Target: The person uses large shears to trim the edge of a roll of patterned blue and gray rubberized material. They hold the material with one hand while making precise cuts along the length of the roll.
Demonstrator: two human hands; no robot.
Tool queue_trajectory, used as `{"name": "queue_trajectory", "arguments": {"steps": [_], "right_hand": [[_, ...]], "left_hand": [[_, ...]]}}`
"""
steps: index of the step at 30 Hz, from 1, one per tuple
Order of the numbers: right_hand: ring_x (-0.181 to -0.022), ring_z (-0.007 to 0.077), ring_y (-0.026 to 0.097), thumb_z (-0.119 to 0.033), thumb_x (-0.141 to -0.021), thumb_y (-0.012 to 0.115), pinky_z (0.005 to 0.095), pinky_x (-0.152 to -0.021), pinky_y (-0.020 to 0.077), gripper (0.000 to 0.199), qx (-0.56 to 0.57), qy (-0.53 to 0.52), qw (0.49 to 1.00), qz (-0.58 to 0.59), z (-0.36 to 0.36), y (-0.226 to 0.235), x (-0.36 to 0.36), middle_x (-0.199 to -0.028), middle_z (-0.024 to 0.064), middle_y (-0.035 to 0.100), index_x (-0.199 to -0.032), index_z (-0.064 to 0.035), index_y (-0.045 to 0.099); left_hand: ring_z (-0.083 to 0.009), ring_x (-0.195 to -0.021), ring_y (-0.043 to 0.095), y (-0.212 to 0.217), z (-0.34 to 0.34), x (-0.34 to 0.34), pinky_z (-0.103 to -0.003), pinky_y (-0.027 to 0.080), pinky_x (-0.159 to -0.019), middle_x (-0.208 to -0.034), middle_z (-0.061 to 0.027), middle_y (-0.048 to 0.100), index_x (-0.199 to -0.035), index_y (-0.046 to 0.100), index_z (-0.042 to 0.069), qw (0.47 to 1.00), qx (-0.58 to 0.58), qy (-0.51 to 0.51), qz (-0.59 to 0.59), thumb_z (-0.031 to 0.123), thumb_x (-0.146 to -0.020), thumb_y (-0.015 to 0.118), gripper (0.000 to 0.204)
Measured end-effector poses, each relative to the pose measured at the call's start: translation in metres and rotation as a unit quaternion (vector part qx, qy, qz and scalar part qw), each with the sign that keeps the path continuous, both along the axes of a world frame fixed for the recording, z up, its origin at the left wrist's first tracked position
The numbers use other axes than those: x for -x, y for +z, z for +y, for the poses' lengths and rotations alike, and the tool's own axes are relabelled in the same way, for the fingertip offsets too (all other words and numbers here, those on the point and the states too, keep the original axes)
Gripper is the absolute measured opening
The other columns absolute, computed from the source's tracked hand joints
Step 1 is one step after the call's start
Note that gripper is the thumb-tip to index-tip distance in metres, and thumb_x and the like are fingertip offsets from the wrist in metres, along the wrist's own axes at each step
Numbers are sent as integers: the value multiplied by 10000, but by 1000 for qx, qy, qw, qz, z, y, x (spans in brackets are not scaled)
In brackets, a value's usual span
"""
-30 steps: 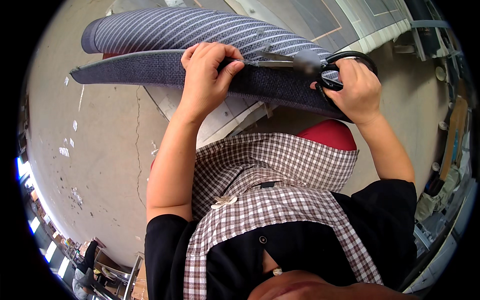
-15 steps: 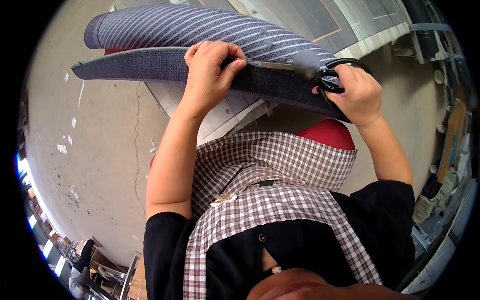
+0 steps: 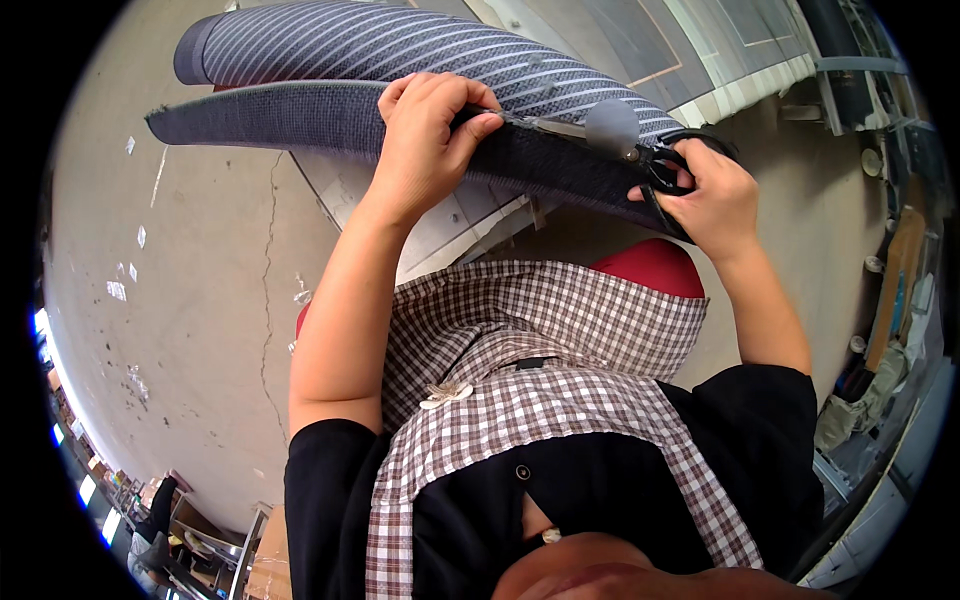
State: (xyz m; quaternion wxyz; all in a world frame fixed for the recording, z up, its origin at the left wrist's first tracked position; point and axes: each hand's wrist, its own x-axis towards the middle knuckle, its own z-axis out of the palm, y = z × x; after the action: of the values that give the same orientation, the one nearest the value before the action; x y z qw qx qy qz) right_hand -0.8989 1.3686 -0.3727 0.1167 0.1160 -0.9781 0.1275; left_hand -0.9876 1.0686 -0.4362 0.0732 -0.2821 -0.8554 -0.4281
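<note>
Trimming with scissors at the rim of a floor textile, seen from the worker's head. The dark woven flap [image 3: 270, 118] lies across the top of the view, in front of the striped mat [image 3: 400, 52], both over a panelled surface [image 3: 650, 30]; whether flap and mat are one piece cannot be told. The left hand [image 3: 428, 140] pinches the upper rim of the flap between thumb and bent fingers, just beyond the blade tips; the right hand [image 3: 722, 190] grasps the black-handled scissors [image 3: 665, 165] by their loops, the blades directed toward the pinch. The step in hand appears to be a cut along this rim. Done well, it calls for a rim held taut, blades laid parallel to it, short strokes, and a left pinch shifted ahead before the tips reach the fingertips; the striped face behind should be kept out of the bite. Blurring hides part of the blades, so the exact contact is uncertain. Compared with the frame one second earlier, the blades, then visibly spread, now lie nearly together and the loops sit closer; the left hand keeps its pinch, while flap and mat appear slightly higher in view.
</note>
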Motion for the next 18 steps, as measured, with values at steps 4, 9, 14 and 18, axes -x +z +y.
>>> {"name": "queue_trajectory", "arguments": {"steps": [4,9,14,18], "right_hand": [[-569,106,567,-338,-831,847,246,-520,451,326,440,-196,873,-82,37,-2,-12,-648,-43,577,-841,-96,630],[-741,55,545,-167,-1001,699,180,-615,432,145,529,-97,840,-72,75,32,-19,-847,-27,551,-1016,-56,606],[-732,98,484,-510,-984,643,258,-674,430,475,459,43,704,-540,32,35,-29,-789,-9,510,-976,-41,567],[-680,110,483,-454,-1038,578,263,-637,421,426,415,84,633,-648,35,29,-10,-732,2,507,-906,-50,562]], "left_hand": [[-181,-953,610,-1,-3,0,-375,306,-1074,-897,14,652,-939,683,124,999,23,-9,-28,150,-883,752,93],[-176,-941,599,-3,5,-5,-361,299,-1054,-895,31,645,-922,677,137,1000,4,11,11,162,-864,771,114],[-183,-951,599,0,-3,-12,-362,315,-1005,-894,29,652,-907,667,139,999,2,2,52,159,-835,782,137],[-188,-945,607,-3,-2,-16,-361,322,-989,-902,32,662,-898,662,143,996,-6,-4,90,189,-839,786,145]]}}
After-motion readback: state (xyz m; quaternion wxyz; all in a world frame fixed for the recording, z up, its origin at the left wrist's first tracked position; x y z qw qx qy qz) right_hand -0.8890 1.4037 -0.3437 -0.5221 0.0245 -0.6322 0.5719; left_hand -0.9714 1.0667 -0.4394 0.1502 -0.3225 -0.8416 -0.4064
